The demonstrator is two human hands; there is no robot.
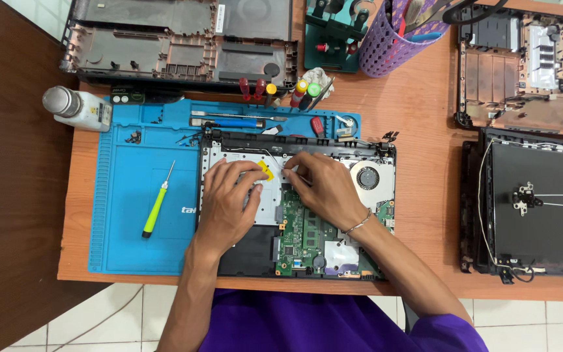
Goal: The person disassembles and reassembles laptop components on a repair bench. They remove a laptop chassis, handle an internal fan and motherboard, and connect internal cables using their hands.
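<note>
Both hands are down inside the opened laptop base (pixel 298 208), which lies on the blue work mat (pixel 131 215) with its long axis running left to right across the desk. The left hand (pixel 226 202) rests over the silver metal plate (pixel 265 202), fingers curled narrow, and its thumb and forefinger seem to pinch at the small yellow tab (pixel 265 171) (whether they truly grip it I cannot tell, the fingertips hide the contact). The right hand (pixel 324 189) comes in from the other side, fingertips bunched close together and pressed down just right of that tab, near a thin wire (pixel 274 155) that trails along the top edge of the plate. So the tab sits between the two hands, just ahead of both sets of fingertips, and the left is the nearer by a hair.

Right beside the right hand sits the round cooling fan (pixel 367 177), and below the knuckles the green circuit board (pixel 298 231) is exposed. Nothing stands between the fingers and the tab.

On the mat, well to the left, lies a green-handled screwdriver (pixel 156 207), pointing away from the person. Above the laptop is a row of more screwdrivers (pixel 275 91), and a white bottle (pixel 79 107) lies on its side at the mat's far left corner. Other stripped laptop shells (pixel 177 42) ring the desk, plus a purple basket (pixel 399 36).
</note>
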